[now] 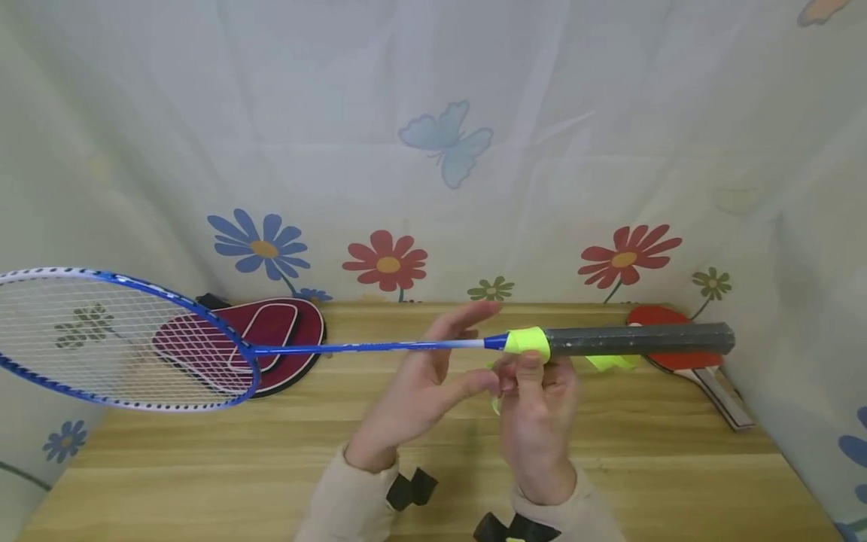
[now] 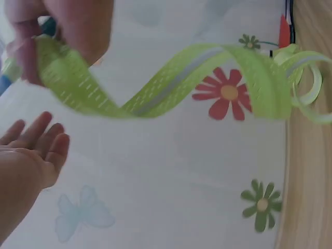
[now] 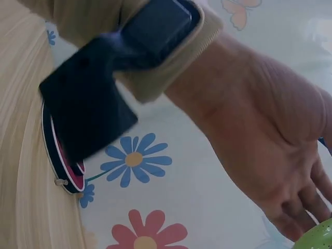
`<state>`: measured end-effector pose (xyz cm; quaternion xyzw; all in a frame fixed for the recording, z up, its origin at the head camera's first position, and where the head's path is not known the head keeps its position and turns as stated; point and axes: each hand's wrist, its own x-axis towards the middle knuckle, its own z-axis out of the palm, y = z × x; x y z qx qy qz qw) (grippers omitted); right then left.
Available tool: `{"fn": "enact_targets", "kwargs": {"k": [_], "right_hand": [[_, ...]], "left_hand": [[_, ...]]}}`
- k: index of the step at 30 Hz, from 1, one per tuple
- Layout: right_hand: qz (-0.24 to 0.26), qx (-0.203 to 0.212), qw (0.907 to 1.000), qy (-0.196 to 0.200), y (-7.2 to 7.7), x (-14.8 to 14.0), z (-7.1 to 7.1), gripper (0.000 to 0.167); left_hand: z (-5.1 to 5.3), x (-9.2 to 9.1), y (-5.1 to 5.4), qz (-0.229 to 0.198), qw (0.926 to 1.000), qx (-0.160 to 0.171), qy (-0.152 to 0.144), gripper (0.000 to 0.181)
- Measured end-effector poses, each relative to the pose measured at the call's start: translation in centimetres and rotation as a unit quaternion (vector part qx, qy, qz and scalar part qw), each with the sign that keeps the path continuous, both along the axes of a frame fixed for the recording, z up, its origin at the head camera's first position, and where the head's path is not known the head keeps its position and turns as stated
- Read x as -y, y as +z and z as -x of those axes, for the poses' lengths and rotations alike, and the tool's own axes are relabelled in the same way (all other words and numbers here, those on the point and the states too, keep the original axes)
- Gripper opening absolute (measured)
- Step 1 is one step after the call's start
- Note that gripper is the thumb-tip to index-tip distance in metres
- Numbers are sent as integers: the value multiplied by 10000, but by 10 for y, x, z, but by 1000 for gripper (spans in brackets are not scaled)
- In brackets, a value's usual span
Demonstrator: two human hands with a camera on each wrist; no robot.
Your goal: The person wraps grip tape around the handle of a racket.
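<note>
- I see the racket [image 1: 379,348] held up above the bench [image 1: 677,482], going across from left to right.
- The right hand [image 1: 542,410] has its fingers and thumb bent tight on the racket, right where bright green tape [image 1: 527,341] goes round the top of the dark handle [image 1: 637,340].
- The left hand [image 1: 423,391] has its fingers loose and apart, with nothing in them that I can see. The blue shaft crosses in front of it, and I cannot tell if they touch.
- The left thumb is just beside the right hand's fingers, so there is little room between them.
- From the left wrist I see a long strip of tape hang down toward the bench, with loops at its low end.
- On the left, the racket's head runs past the edge of my head view.
- On the right, the handle's end shows in front of a red paddle [image 1: 687,363], which lies near the bench's right edge.
- A dark red case [image 1: 308,339] lies near the back edge, behind the strings.
- Flowery cloth [image 1: 339,165] stands along the back and both sides.
- I cannot see the front edge.
</note>
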<state>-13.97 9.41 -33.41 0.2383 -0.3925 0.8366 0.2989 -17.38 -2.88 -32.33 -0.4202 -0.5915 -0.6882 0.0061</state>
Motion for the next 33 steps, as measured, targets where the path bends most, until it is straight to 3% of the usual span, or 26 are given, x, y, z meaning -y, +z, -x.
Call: {"fn": "enact_targets", "kwargs": {"k": [2, 5, 9, 13, 15, 17, 22, 33], "right_hand": [[-65, 52, 9999, 83, -2, 4, -1, 14], [-226, 216, 9993, 217, -3, 9, -2, 14], [-938, 637, 9936, 8, -2, 8, -2, 14], [-1936, 803, 9769, -418, 2, 1, -1, 15], [-2190, 846, 9707, -504, 3, -3, 0, 13], [-2299, 908, 9673, -572, 5, -6, 2, 12], [-2148, 1093, 9695, -442, 7, -9, 2, 12], [-2380, 1135, 9639, -366, 5, -10, 3, 19]], "left_hand": [[3, -7, -4, -787, 9959, 69, -443, 56], [4, -12, -8, -1415, 9875, 137, -675, 47], [3, -9, -7, -1744, 9844, -16, -238, 35], [1, -6, -2, -1900, 9815, 47, 219, 30], [-1, -6, 0, -1922, 9805, 123, 394, 28], [-2, -7, 2, -1888, 9800, 156, 610, 27], [-3, -8, 4, -1894, 9765, 200, 1011, 27], [-3, -8, 9, -2084, 9714, 236, 1111, 27]]}}
